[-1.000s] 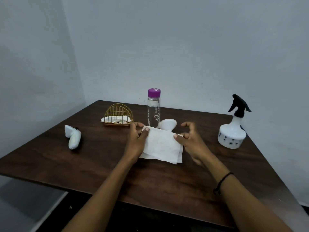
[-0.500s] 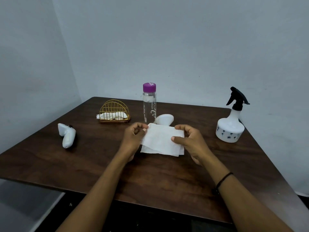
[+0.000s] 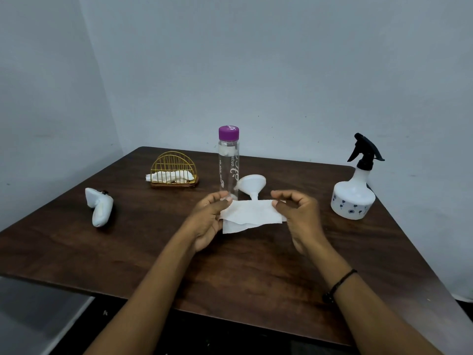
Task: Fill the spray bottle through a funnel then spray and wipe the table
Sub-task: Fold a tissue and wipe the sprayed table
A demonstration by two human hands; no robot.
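- Head view: left hand (image 3: 208, 219) and right hand (image 3: 298, 213) are apart, each pinching one end of a white tissue (image 3: 249, 216) stretched between them above the desk (image 3: 243, 272).
- Tissue is folded, with a lower layer hanging below the top one at the near left.
- Left thumb and fingertips clamp the tissue's left edge; right fingers curl around its right edge.
- Black band (image 3: 337, 285) sits on the right wrist.
- Funnel (image 3: 250, 184), white, lies tilted on the desk just beyond the tissue, with its spout toward the near side.
- Clear bottle (image 3: 228, 162) with a purple cap stands upright just left of the funnel, far of the left hand.
- Spray bottle (image 3: 354, 194), white with a black trigger head on, stands upright at the right side, well apart from the hands.
- Gold wire holder (image 3: 174, 170) with white tissues in it sits far left.
- White object (image 3: 99, 206) lies near the left edge; cannot tell what it is.
- Grey walls behind.
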